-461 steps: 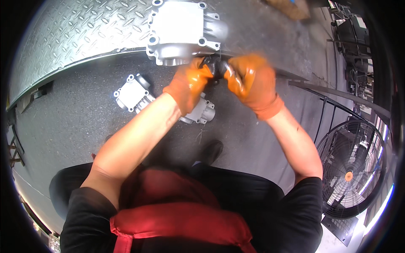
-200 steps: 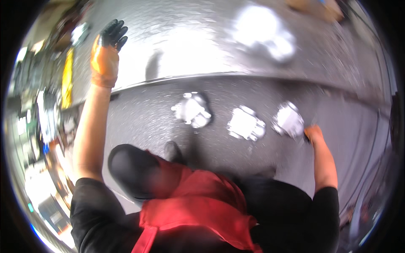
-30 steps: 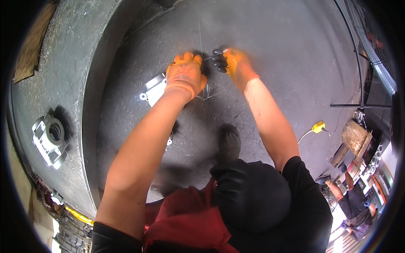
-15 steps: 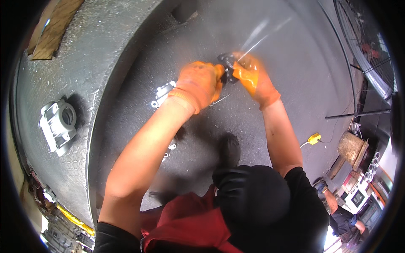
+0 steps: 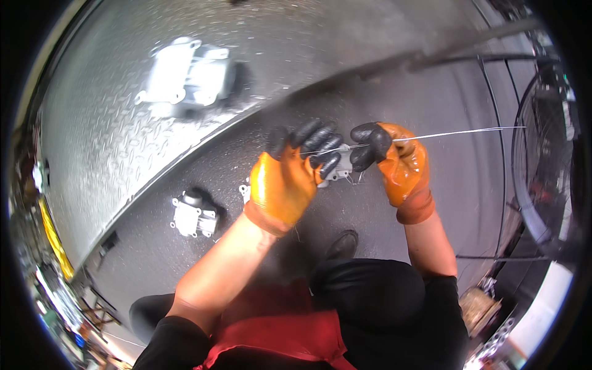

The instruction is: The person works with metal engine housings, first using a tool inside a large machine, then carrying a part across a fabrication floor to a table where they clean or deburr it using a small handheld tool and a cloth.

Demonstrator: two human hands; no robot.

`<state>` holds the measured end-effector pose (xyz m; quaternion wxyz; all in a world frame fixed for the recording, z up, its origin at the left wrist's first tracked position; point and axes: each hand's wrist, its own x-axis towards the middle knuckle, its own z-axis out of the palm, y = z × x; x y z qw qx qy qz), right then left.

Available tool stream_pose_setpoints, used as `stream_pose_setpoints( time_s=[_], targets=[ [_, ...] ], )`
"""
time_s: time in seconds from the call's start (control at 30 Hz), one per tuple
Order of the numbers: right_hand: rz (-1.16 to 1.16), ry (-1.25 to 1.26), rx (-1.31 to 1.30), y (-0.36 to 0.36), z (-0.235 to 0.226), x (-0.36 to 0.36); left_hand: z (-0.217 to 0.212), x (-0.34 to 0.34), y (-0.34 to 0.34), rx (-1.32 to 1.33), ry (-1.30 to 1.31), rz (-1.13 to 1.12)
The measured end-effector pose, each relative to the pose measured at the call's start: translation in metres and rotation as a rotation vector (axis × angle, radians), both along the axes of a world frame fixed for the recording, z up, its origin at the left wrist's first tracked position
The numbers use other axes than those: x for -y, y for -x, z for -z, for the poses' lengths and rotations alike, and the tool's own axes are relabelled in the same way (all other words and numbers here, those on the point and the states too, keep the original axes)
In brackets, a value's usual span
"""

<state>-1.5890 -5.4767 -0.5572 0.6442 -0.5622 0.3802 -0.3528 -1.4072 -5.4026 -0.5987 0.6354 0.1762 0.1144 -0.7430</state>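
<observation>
My right hand [image 5: 404, 166], in an orange glove with black fingertips, is closed in a pinch on thin metal wire [image 5: 456, 133]. The wire runs out past it to the right, and a fine length reaches left across the other hand's fingers. My left hand [image 5: 290, 182], gloved the same way, has its black fingers stretched out and apart, close to that thin end. Behind and between the hands, partly hidden, is a grey metal casting [image 5: 337, 168] with thin wire ends beside it. A sliver of another metal part [image 5: 245, 190] shows by my left wrist.
One silver casting [image 5: 194, 217] lies on the dark floor [image 5: 246, 135] to the left. Another, overexposed casting [image 5: 188, 75] sits on a tread-patterned metal plate [image 5: 123, 154] at upper left. Black rods and a large wire coil [image 5: 524, 179] stand at right. My shoe [image 5: 343, 245] is below.
My hands were close together and closed; now they are apart, with the left fingers spread. The view has swung, so the plate and its casting appear farther up and right, and more castings show.
</observation>
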Motion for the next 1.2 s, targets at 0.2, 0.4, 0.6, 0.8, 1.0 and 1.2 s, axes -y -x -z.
stream_pose_setpoints(
  time_s=[0.2, 0.4, 0.6, 0.8, 1.0, 1.2],
  targets=[
    [-0.307, 0.178, -0.149, -0.071, -0.050, -0.016, -0.040, -0.036, -0.034, 0.232, 0.296, -0.126],
    [-0.275, 0.361, -0.126, -0.111, -0.079, -0.024, -0.065, -0.050, -0.080, 0.440, 0.403, -0.281],
    [-0.192, 0.432, -0.178, -0.172, -0.099, 0.002, -0.045, -0.053, -0.178, 1.506, 0.131, -0.685],
    [-0.205, 0.517, -0.349, -0.222, -0.079, 0.020, -0.009, -0.032, -0.218, 2.285, -0.016, -0.434],
    [-0.141, 0.270, -0.206, -0.231, -0.071, 0.042, 0.001, -0.023, -0.218, 2.315, -0.083, -0.144],
    [0.177, -0.306, 0.200, -0.219, 0.008, 0.089, 0.017, -0.008, -0.219, 2.133, -0.019, -0.145]
  ],
)
